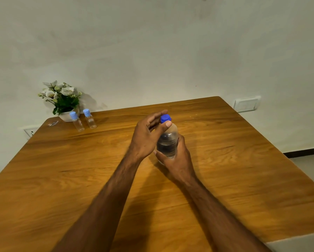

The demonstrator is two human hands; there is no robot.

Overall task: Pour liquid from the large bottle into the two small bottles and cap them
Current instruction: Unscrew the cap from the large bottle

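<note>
The large clear bottle stands upright near the middle of the wooden table, with liquid inside and a dark blue cap on top. My right hand wraps around its lower body. My left hand is at its neck, thumb and fingers around the cap. Two small clear bottles with light blue caps stand side by side at the far left of the table, apart from my hands.
A white pot of artificial flowers stands behind the small bottles at the table's far left corner. A small wrapper lies near that corner. The white wall carries a switch plate at the right and a socket at the left.
</note>
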